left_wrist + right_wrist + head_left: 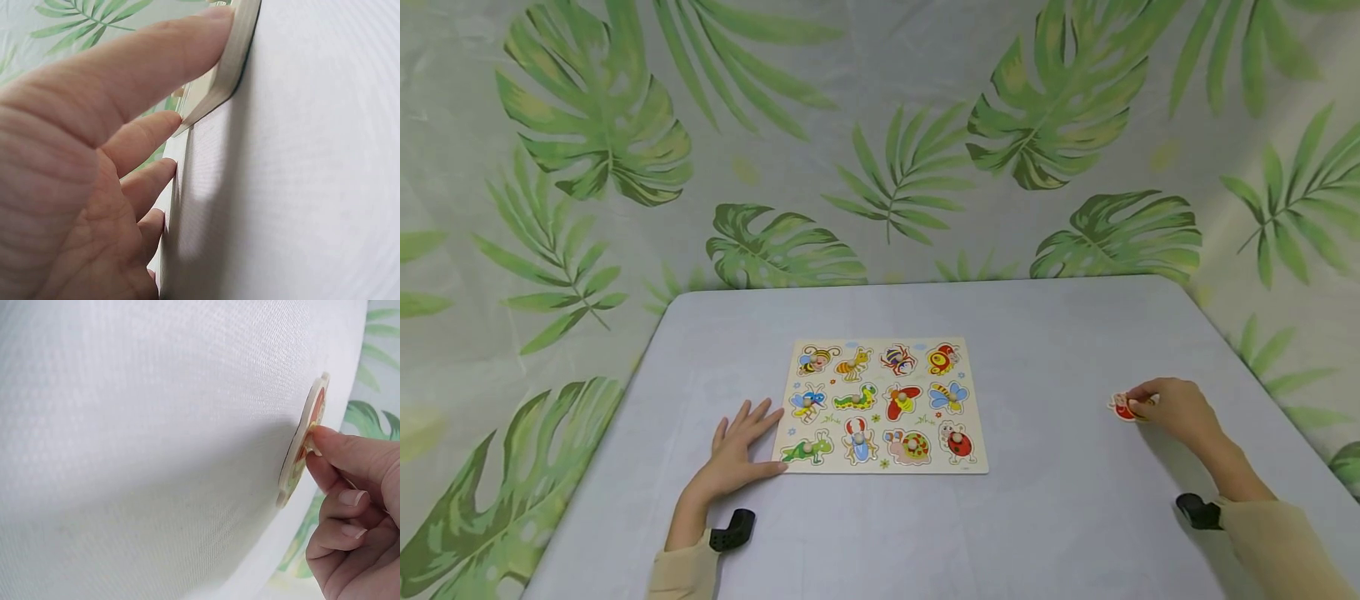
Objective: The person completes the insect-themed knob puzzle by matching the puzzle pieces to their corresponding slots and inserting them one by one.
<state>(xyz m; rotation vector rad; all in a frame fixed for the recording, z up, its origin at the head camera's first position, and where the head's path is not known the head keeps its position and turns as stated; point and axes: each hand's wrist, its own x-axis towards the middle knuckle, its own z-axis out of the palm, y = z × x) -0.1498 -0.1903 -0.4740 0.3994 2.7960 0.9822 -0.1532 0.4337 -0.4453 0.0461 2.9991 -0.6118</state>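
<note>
My right hand (1180,410) is over the right side of the table, its thumb and forefinger pinching a small wooden puzzle piece (1122,407) with a red insect picture. In the right wrist view the puzzle piece (302,444) is seen nearly edge-on, close to the cloth. The wooden insect peg puzzle board (880,421) lies flat near the table's middle. My left hand (733,454) is spread at the board's left side. Its thumb rests on the near left corner, and the other fingers are along the left edge. Insect pictures, several with round knobs, fill the board.
A white cloth covers the table (1045,517). Behind and beside it hangs a leaf-print curtain (910,100). Each wrist carries a black camera; one such camera (1198,511) sits beside the right sleeve.
</note>
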